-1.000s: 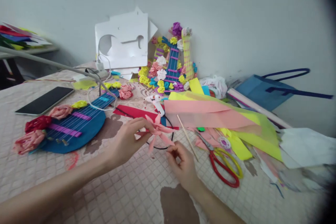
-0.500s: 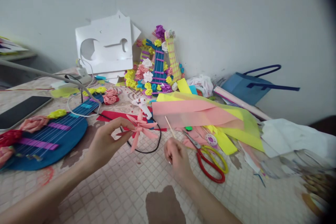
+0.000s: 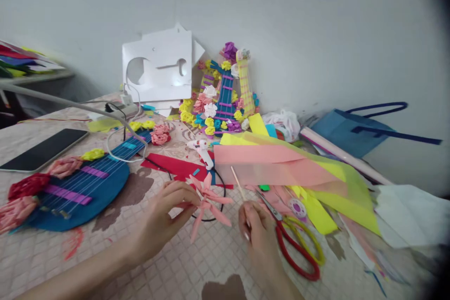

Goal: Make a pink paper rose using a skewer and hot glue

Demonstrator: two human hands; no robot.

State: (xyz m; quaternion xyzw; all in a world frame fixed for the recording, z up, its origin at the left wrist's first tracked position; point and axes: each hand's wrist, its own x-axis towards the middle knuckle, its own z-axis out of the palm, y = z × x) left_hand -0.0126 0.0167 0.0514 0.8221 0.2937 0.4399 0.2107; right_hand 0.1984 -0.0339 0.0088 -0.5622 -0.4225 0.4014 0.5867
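Note:
My left hand (image 3: pixel 168 218) pinches a pink paper flower (image 3: pixel 207 199) with long, pointed petals spread outward. To the right, my right hand (image 3: pixel 258 225) has its fingers closed round a thin wooden stick (image 3: pixel 238 182) that points up and away. A small gap separates the stick from the petals. Behind the flower, a white glue gun (image 3: pixel 201 151) rests on the table near red paper (image 3: pixel 172 165). Scissors (image 3: pixel 295 248) with red and yellow handles lie just right of my right hand, beside a white and purple spool (image 3: pixel 297 208).
A decorated blue paper guitar (image 3: pixel 105 192) and a phone (image 3: pixel 45 149) lie on the left. Pink paper (image 3: pixel 260 161), yellow paper and a blue bag (image 3: pixel 351 131) are at right. Flower-covered guitars (image 3: pixel 225 98) and a white board (image 3: pixel 158 68) lean on the wall.
The camera view has shifted, so the table items appear farther left before than now. The flower has tilted and come nearer my right hand; both grips remain.

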